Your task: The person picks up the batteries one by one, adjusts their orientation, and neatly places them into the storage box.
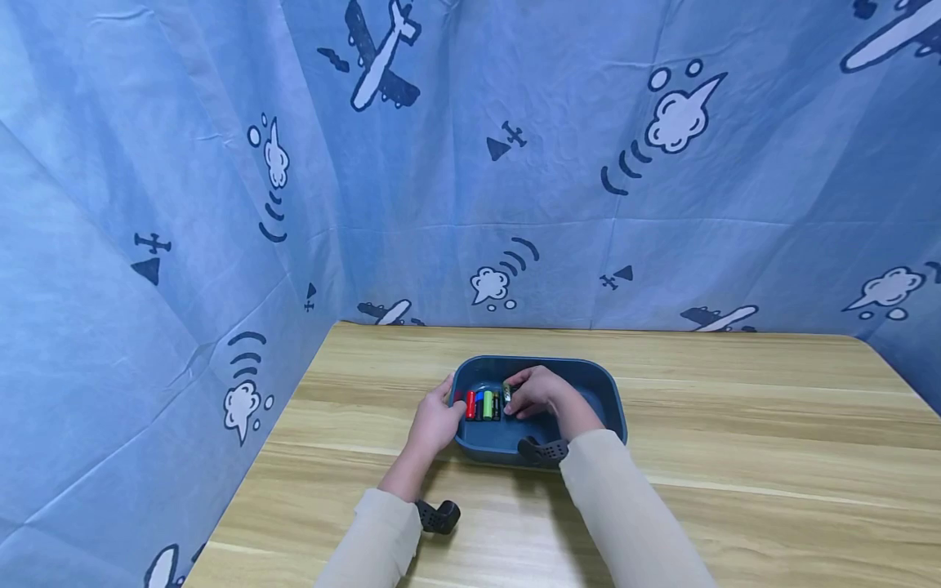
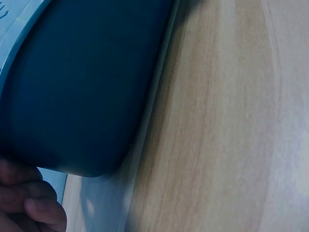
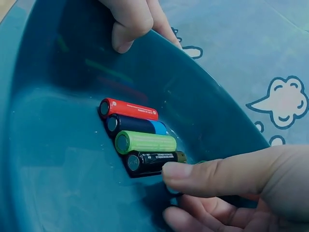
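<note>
A dark blue basin (image 1: 507,451) stands on the wooden table. My left hand (image 1: 435,418) grips its left wall, thumb over the rim on the inside, fingers outside. Inside the basin, a red battery (image 3: 130,109), a dark and light blue battery (image 3: 137,124), a green battery (image 3: 147,142) and a black battery (image 3: 153,162) lie side by side near that wall. My right hand (image 1: 540,390) reaches into the basin and pinches another battery (image 1: 507,394) between thumb and fingers, just right of the black one. In the right wrist view my thumb mostly hides it.
The wooden table (image 1: 735,408) extends widely to the right of the basin. Blue cloth (image 1: 551,188) printed with planes and clouds hangs behind the table and along its left side. A black wrist strap (image 1: 439,517) is on the left arm, and another (image 1: 542,451) on the right.
</note>
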Available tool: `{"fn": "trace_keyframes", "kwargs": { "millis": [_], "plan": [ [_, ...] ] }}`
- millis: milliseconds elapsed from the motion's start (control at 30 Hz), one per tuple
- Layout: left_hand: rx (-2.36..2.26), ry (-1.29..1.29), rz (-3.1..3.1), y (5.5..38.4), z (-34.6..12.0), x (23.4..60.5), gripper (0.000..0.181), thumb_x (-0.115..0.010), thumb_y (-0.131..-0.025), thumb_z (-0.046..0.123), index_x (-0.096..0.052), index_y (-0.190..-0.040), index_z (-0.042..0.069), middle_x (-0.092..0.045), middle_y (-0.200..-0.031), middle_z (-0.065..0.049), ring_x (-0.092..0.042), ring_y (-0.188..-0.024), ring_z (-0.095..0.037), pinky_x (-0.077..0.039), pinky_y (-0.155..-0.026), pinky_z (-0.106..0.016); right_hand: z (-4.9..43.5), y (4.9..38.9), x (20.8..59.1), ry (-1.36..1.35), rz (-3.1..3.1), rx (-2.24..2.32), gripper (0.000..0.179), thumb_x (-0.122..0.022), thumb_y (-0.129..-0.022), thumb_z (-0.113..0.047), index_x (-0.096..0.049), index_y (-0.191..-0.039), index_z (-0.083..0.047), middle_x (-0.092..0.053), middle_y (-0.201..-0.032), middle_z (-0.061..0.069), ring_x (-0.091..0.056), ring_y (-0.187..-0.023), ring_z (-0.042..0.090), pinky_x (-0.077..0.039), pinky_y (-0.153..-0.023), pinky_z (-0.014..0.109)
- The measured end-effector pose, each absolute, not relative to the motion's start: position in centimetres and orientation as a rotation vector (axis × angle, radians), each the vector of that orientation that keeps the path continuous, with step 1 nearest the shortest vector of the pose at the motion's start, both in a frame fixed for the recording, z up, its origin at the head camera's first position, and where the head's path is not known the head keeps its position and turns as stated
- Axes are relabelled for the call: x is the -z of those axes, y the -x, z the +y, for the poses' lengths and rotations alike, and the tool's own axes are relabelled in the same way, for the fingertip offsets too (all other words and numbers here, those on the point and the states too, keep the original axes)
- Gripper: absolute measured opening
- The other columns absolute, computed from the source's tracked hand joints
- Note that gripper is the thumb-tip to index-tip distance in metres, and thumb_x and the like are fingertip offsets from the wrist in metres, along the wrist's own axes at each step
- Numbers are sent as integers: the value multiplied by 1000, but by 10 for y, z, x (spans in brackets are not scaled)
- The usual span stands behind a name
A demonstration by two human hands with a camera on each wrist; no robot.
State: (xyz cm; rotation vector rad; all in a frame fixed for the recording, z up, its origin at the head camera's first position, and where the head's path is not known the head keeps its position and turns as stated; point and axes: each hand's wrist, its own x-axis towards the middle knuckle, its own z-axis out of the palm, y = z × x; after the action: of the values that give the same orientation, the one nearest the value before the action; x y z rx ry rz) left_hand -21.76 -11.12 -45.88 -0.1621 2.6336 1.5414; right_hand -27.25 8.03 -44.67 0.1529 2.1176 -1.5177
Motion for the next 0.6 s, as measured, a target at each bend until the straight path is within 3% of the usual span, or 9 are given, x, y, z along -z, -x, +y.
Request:
{"fn": "trace_keyframes", "kwargs": {
  "millis": [300, 600],
  "plan": [
    [-1530, 155, 2635, 218, -111, 459, 55, -52, -91, 17, -37, -144, 15, -48, -134, -17, -41, -42, -14, -38, -48, -23, 79, 271, 444, -76, 2190, 1371, 44, -76, -66, 9, -62, -107, 2, -62, -91, 16, -65, -68, 20, -54, -62, 31],
    [-1547, 181, 2619, 218, -111, 459, 54, -52, -91, 18, -37, -143, 17, -43, -139, -15, -41, -42, -14, -38, -48, -22, 74, 269, 447, -65, 2261, 1318, 50, -75, -65, 11, -59, -112, 2, -62, -93, 14, -66, -71, 22, -54, -65, 35]
  ]
}}
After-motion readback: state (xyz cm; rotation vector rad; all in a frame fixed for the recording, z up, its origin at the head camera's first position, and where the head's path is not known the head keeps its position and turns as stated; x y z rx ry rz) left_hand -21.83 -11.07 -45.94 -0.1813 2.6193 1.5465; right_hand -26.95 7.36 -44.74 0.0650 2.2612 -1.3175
